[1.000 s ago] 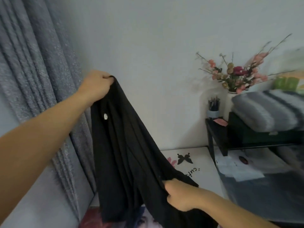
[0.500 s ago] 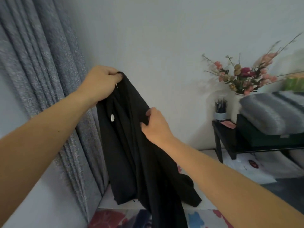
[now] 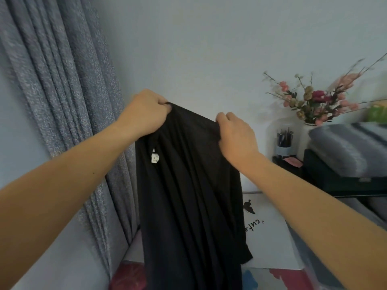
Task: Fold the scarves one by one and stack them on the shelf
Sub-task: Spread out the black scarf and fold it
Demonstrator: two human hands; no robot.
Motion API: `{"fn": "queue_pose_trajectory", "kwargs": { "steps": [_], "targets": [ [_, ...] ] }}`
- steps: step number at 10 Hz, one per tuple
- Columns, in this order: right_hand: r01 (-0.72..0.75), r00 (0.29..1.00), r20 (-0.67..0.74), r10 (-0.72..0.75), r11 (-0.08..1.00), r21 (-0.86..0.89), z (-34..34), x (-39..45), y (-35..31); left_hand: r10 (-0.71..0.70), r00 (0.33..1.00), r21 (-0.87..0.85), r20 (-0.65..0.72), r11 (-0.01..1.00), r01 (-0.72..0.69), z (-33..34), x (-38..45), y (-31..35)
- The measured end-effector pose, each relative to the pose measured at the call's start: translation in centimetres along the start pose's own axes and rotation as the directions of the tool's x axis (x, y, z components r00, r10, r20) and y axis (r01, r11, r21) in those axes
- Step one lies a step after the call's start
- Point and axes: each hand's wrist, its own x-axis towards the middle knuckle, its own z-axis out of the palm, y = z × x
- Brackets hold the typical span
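A grey curtain is seen hanging just left of the black scarf, which serves as the reference here. The black scarf is held up in the air in front of the wall, its length draped down in vertical folds, its lower end out of view. To its right, the dark shelf is seen, and on it a grey striped folded scarf is already laid over a dark box; at least one scarf is therefore judged stacked. Below and right of the black scarf, a white printed board is seen. The top edge is pinched at its left corner by the left hand and at its right by the right hand, fingers curled over the cloth. A small white label is seen near the upper left. Folding is judged barely begun; stacking remains.
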Motion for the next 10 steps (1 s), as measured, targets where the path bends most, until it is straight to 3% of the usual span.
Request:
{"fn": "queue_pose_trajectory", "kwargs": {
  "steps": [1,2,3,4,5,6,7,8,10],
  "targets": [
    [0.070,0.996,0.059,-0.064,0.993,-0.099,0.2,-2.7,3.5,-0.056,0.998,-0.103,-0.030,0.993,0.053,-0.3,0.8,-0.8],
    [0.049,0.993,0.111,-0.033,0.988,-0.145,0.4,-5.2,7.2,-0.096,0.995,-0.122,-0.021,0.988,0.093,-0.8,1.8,-1.3],
    [-0.086,0.985,0.133,0.111,0.980,-0.181,0.6,-7.1,11.4,-0.142,0.988,-0.100,-0.056,0.986,0.136,-1.2,3.0,-1.9],
    [-0.176,0.982,0.053,0.180,0.982,-0.069,0.5,-8.8,12.7,-0.201,0.978,-0.144,-0.062,0.971,0.191,-1.0,3.9,-2.3],
    [0.037,0.998,0.050,-0.035,0.998,-0.044,0.9,-12.5,10.4,-0.230,0.971,-0.127,-0.057,0.967,0.222,-0.5,4.5,-1.8],
    [0.355,0.895,0.302,-0.327,0.934,-0.041,3.3,-18.0,7.6,-0.210,0.975,-0.094,-0.075,0.975,0.203,-0.2,4.9,-1.1],
    [0.280,0.812,0.516,-0.274,0.958,0.067,5.2,-20.5,4.1,-0.196,0.979,-0.067,-0.059,0.979,0.192,0.1,5.3,-0.6],
    [0.200,0.799,0.549,-0.245,0.969,0.142,6.4,-19.9,0.5,-0.185,0.982,-0.060,-0.044,0.981,0.182,0.0,5.7,0.1],
    [0.014,0.898,0.436,-0.062,0.994,0.112,7.5,-14.2,-4.2,-0.193,0.978,-0.049,-0.086,0.981,0.189,-0.9,5.4,1.2]
  ]
}}
